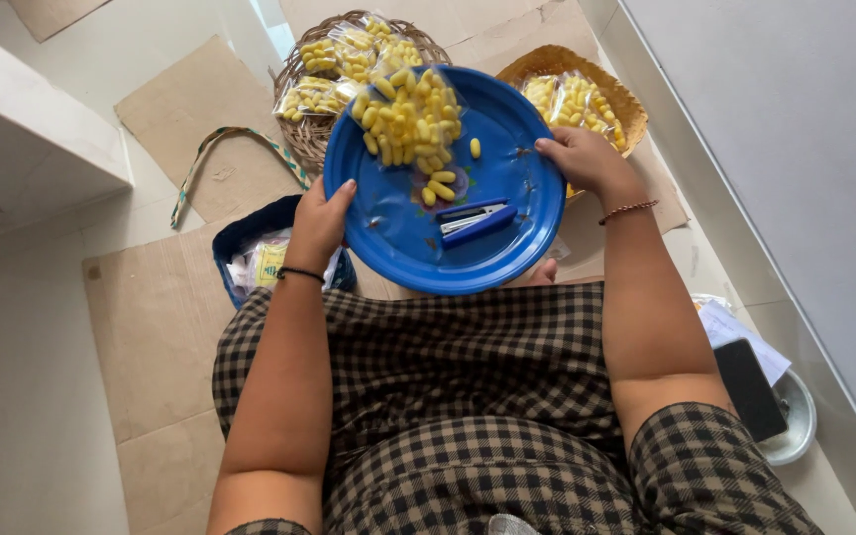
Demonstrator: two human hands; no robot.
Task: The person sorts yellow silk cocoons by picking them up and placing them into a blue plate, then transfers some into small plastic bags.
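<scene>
Plate [403,238], blue and round, sits between my two grips above my lap: left hand [317,223] closed on its near-left rim, right hand [582,159] clamped on the far-right rim. It tilts away, so the yellow snacks [408,119] heap beyond my left grip; the stapler [476,220] lies between both. Forearms are raised, elbows bent.

Both hands hold a round blue plate [398,248] by its rim, the left hand [319,223] on the left edge and the right hand [582,159] on the right. A heap of small yellow snacks [408,114] lies on the far part of the plate, and a blue stapler [478,220] lies nearer. Beyond stand two woven baskets [299,144] of bagged snacks on the floor.
</scene>
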